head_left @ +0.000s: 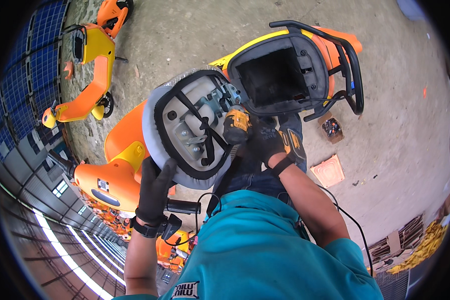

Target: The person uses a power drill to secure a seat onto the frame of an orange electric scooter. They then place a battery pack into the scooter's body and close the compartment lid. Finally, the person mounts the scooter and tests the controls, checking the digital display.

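Note:
A scooter seat (152, 130) is tipped up with its underside facing me, showing a pale plastic base, black straps and a metal hinge (226, 95). My left hand (155, 187), in a black glove, grips the seat's near-left rim with the thumb laid over the edge. In my right hand (266, 142), also gloved, is a yellow and black cordless drill (236, 125). Its nose points at the hinge; whether the tip touches a screw I cannot tell. Beyond the seat lies the open black storage compartment (245, 102) of the orange and yellow scooter (105, 182).
A black tubular rack (357, 75) juts from the scooter's rear. On the concrete floor are a small box of hardware (331, 127) and an orange plastic panel (329, 170). Another scooter (97, 75) stands at far left. A cable (357, 227) hangs beside my right arm.

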A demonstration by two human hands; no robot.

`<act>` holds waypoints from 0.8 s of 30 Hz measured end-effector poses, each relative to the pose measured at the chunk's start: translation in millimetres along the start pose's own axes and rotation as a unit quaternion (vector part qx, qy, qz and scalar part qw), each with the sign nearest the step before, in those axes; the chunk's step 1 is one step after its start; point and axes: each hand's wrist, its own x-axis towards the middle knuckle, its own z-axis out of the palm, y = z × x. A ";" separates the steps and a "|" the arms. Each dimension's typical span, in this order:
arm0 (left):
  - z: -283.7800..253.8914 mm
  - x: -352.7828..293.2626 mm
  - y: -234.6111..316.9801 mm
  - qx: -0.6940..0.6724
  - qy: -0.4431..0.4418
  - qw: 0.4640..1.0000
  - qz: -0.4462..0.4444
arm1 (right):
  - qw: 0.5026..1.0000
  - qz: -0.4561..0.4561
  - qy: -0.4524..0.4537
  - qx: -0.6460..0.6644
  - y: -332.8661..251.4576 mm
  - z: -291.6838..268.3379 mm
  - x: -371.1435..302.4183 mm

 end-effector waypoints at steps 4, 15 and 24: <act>-23.9 4.9 -28.7 0.109 0.030 0.984 0.138 | 1.000 0.028 -0.009 0.005 4.9 3.0 4.7; -41.0 -20.9 -2.5 0.013 0.025 0.988 0.150 | 0.999 0.010 0.025 -0.023 1.2 -1.8 7.9; 50.6 -25.3 65.5 -0.043 -0.144 0.983 0.104 | 0.999 0.013 0.022 -0.023 6.9 5.3 7.4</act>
